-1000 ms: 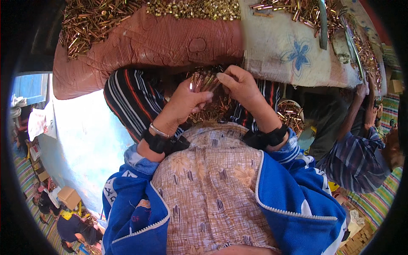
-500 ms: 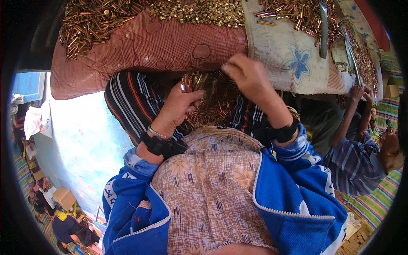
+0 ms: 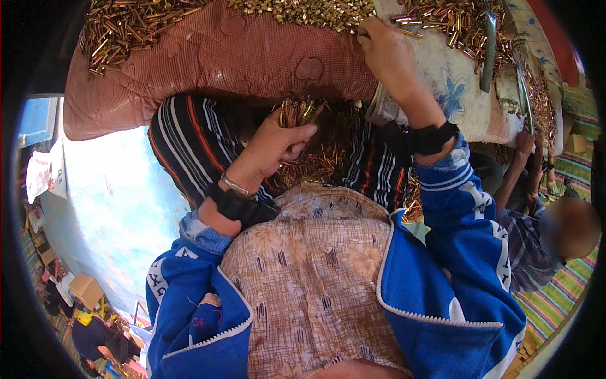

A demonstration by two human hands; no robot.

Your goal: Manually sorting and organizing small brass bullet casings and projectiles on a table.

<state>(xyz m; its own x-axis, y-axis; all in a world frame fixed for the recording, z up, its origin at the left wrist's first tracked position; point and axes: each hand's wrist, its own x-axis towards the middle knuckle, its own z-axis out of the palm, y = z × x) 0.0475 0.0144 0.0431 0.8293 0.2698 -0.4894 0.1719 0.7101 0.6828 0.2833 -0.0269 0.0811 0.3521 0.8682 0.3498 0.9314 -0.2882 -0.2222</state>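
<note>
My left hand point(image 3: 276, 144) is closed round a bundle of slim copper-coloured metal tubes point(image 3: 291, 114), held upright above my lap. More such tubes lie loose in a heap point(image 3: 315, 163) between my legs, partly hidden by the hand. My right hand point(image 3: 390, 57) is stretched out over the table, its fingers bent and pinched together at the right edge of a pile of small shiny gold-coloured metal pieces point(image 3: 303, 14). Whatever sits between those fingertips is too small to make out.
Reddish quilted cloth point(image 3: 252, 60) and pale flowered cloth point(image 3: 451, 95) cover the table. Tube heaps lie at the far left point(image 3: 123, 31) and far right point(image 3: 457, 22), near a grey metal strip point(image 3: 489, 54). A co-worker point(image 3: 536, 240) sits at right; another person point(image 3: 104, 338) is at lower left.
My right hand has moved away from beside the bundle, up and forward to the gold-coloured pieces. The left hand still holds the tubes, slightly higher in view.
</note>
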